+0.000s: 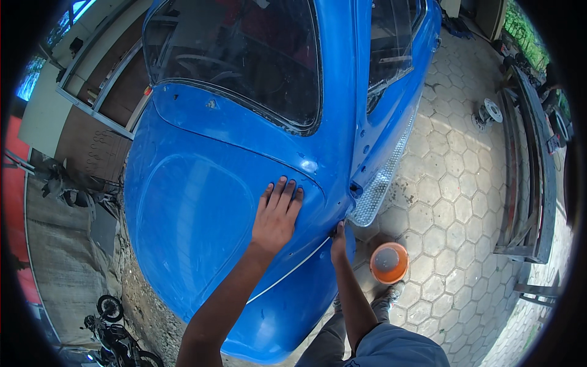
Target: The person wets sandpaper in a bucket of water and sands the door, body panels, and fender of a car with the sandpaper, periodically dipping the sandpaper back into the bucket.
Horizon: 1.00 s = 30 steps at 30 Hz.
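In front of me stands a blue rounded car, its sloping front hood (pixel 195 202) below a dark windshield (pixel 244 55). Flat on the hood's right side lies my left hand (pixel 278 214), fingers stretched out and nothing visible under it. My right hand (pixel 338 240) is by the body edge between hood and front fender (pixel 287 312), fingers closed and partly hidden. A small dark spot shows beside those fingers; I cannot make out what it is. A light strip (pixel 290 272) runs along the seam between hood and fender.
An orange bucket (pixel 397 275) with greyish contents stands by my feet. Right of the car are a metal wheel hub (pixel 488 112) and a long wooden bench (pixel 532 159) on hexagonal paving (pixel 446 214). A ridged metal running board (pixel 373 199) juts from the car. A motorcycle (pixel 116 339) stands lower left.
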### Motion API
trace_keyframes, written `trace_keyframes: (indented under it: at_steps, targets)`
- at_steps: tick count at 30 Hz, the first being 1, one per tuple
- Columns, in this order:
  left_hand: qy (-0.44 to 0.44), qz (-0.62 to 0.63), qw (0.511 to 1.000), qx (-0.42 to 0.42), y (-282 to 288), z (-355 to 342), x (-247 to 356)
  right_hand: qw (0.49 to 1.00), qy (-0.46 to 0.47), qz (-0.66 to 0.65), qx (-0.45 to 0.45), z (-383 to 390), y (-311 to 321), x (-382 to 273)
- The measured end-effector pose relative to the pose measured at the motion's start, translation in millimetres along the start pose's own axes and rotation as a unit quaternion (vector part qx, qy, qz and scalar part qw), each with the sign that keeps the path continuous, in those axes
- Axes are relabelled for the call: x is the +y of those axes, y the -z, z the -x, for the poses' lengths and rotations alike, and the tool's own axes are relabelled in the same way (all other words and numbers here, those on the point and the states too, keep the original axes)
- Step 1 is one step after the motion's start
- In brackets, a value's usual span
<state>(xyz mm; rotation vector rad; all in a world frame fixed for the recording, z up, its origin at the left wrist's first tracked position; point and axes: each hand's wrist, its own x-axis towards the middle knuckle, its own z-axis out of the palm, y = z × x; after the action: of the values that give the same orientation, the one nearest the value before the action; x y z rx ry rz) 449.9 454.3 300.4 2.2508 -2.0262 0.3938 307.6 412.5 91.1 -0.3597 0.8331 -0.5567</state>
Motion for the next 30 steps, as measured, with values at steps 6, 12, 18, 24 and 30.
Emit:
trace_keyframes:
  at_steps: [6, 12, 18, 24, 30]
  targets:
    - [0.014, -0.008, 0.999, 0.030, -3, -1, -5, 0.907, 0.338, 0.248, -0.042, 54, -65, -3]
    - [-0.002, -0.012, 0.997, 0.077, -2, -21, 6, 0.972, 0.201, 0.119, -0.014, -36, 33, 34]
    - [0.012, -0.013, 0.997, 0.072, -7, -6, 0, 0.992, 0.116, -0.012, -0.047, -55, 36, 25]
    - [0.008, -0.018, 0.997, 0.073, -5, -12, 2, 0.986, 0.157, -0.031, -0.047, -54, 21, 2]
    - [0.014, -0.028, 0.998, 0.061, -6, -5, -1, 0.953, 0.282, 0.110, -0.031, 0, -24, -17]
